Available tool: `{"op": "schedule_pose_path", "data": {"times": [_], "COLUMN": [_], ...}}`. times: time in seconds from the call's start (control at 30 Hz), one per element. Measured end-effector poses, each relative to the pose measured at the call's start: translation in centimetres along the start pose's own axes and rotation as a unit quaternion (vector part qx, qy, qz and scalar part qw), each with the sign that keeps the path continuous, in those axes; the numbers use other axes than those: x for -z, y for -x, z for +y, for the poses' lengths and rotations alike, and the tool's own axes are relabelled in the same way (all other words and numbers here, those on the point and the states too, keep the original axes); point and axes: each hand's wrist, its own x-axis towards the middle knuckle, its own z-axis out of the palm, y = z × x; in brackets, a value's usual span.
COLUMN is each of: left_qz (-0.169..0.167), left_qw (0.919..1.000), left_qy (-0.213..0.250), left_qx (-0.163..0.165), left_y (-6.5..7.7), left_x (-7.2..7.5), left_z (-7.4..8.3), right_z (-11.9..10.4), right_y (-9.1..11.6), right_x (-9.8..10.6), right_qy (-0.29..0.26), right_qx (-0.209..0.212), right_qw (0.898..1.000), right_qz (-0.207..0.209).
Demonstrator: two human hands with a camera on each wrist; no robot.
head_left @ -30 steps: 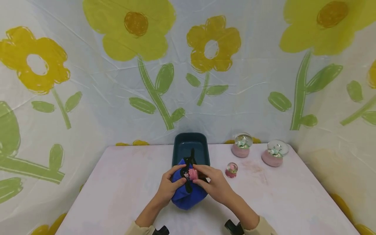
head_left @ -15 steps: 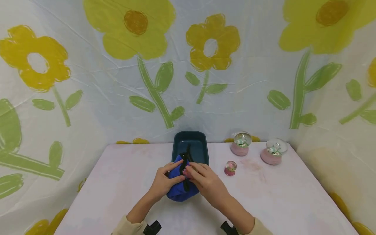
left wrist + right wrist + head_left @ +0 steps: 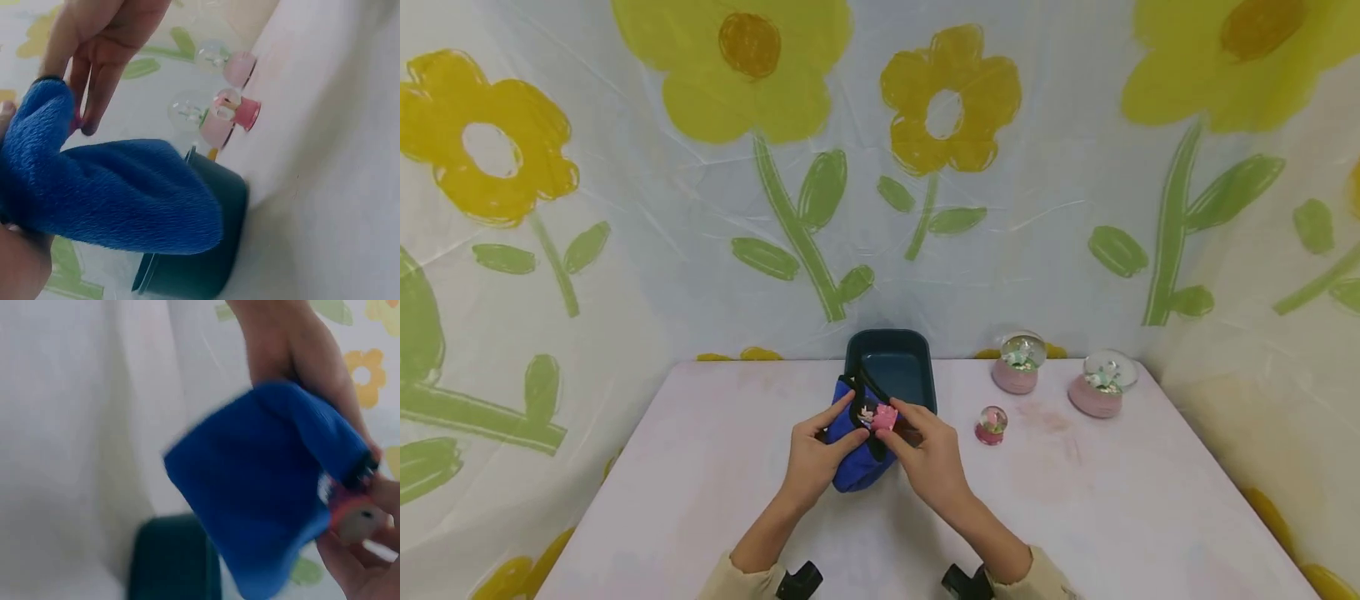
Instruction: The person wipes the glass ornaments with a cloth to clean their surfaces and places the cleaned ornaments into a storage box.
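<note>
A blue, fuzzy cloth with black trim (image 3: 857, 475) is in my left hand (image 3: 811, 460), which grips it from the left. My right hand (image 3: 935, 463) pinches the pink base of a small snow globe (image 3: 885, 417) between thumb and fingers. The globe's clear end points left, against the black-trimmed edge of the cloth. In the right wrist view the base (image 3: 357, 524) shows its pale underside toward the camera. Cloth folds (image 3: 137, 194) hide much of the globe in the left wrist view. Both hands are above the table.
Behind the hands stands a dark teal tray (image 3: 891, 335). To the right are another small pink snow globe (image 3: 991, 427) and two larger ones, one upright (image 3: 1017, 367) and one tilted (image 3: 1099, 390). A flower-printed sheet (image 3: 1037, 250) surrounds the pale tabletop (image 3: 715, 467).
Both hands, with cloth and snow globe, have risen slightly in view. My right fingers have shifted and turned the globe, so its pink base shows more than half a second ago.
</note>
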Motion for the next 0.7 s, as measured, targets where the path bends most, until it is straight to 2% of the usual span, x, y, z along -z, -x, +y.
{"op": "schedule_pose_path", "data": {"times": [0.1, 0.23, 0.27, 0.33, 0.37, 0.43, 0.5, 0.57, 0.6, 0.63, 0.7], "left_qz": [-0.039, -0.106, -0.118, -0.126, -0.125, -0.116, -0.098, -0.072, -0.057, -0.042, -0.023], "left_qw": [0.9991, 0.9915, 0.9891, 0.9857, 0.9841, 0.9787, 0.9721, 0.9664, 0.9645, 0.9641, 0.9649], "left_qy": [0.008, 0.031, 0.042, 0.07, 0.088, 0.137, 0.185, 0.22, 0.231, 0.235, 0.233], "left_qx": [0.017, 0.068, 0.077, 0.088, 0.091, 0.1, 0.106, 0.112, 0.115, 0.116, 0.119], "left_y": [-0.3, -0.4, -0.5, -0.6, -0.7, -0.6, -0.5, -0.3, -0.3, -0.3, -0.3], "left_x": [0.6, 1.6, 1.7, 1.8, 1.8, 1.7, 1.2, 0.5, 0.2, -0.1, -0.5], "left_z": [0.0, -0.3, -0.3, -0.4, -0.5, -0.5, -0.4, -0.4, -0.4, -0.4, -0.5], "right_z": [-0.1, 0.4, 0.5, 1.0, 1.2, 1.7, 2.0, 2.1, 1.6, 1.6, 1.4], "right_y": [-1.2, -2.6, -2.8, -2.9, -2.8, -2.3, -1.5, -0.8, -0.7, -0.6, -0.6], "right_x": [1.2, 2.6, 2.9, 3.1, 3.1, 2.7, 2.2, 1.6, 1.4, 1.1, 0.9], "right_qy": [0.016, 0.049, 0.041, 0.0, -0.026, -0.089, -0.143, -0.164, -0.168, -0.162, -0.093], "right_qx": [0.03, 0.118, 0.122, 0.089, 0.052, -0.048, -0.137, -0.179, -0.175, -0.141, -0.026], "right_qw": [0.997, 0.98, 0.977, 0.978, 0.98, 0.98, 0.971, 0.966, 0.968, 0.975, 0.995], "right_qz": [-0.068, -0.155, -0.169, -0.187, -0.189, -0.174, -0.134, -0.089, -0.069, -0.053, -0.04]}}
